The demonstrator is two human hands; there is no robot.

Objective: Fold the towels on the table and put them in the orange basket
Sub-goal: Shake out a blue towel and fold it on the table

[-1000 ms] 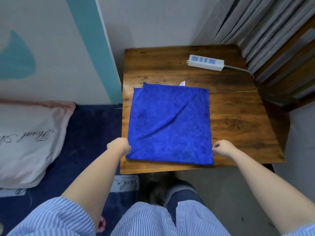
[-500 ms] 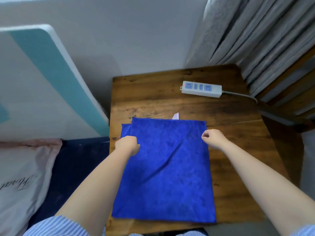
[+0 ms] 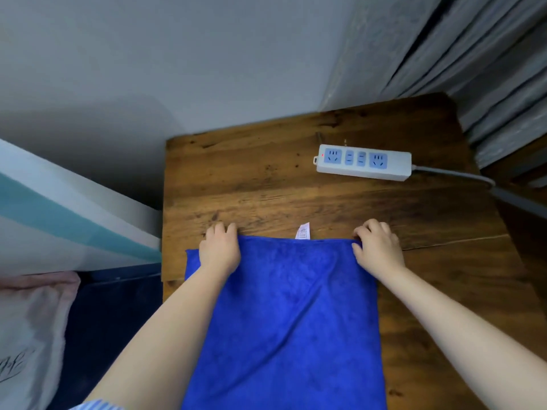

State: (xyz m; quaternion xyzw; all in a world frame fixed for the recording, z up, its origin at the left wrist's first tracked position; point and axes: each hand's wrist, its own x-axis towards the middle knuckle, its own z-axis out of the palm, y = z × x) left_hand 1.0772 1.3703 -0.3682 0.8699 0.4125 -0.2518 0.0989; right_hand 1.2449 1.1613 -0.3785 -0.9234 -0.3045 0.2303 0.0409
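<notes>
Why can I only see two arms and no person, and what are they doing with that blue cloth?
The camera is worn on the person's head and looks down, so you see only their arms, as if through their eyes. No machine here, just two bare hands. The left hand and the right hand each rest on a far corner of the soft bright blue towel, fingers curled over its far edge. The towel lies spread on the brown wooden table. A small white tag peeks out at that edge. Farther back lies a white power strip with blue sockets. Left of the table is a pale pink pillow. The orange basket is not in the picture.
</notes>
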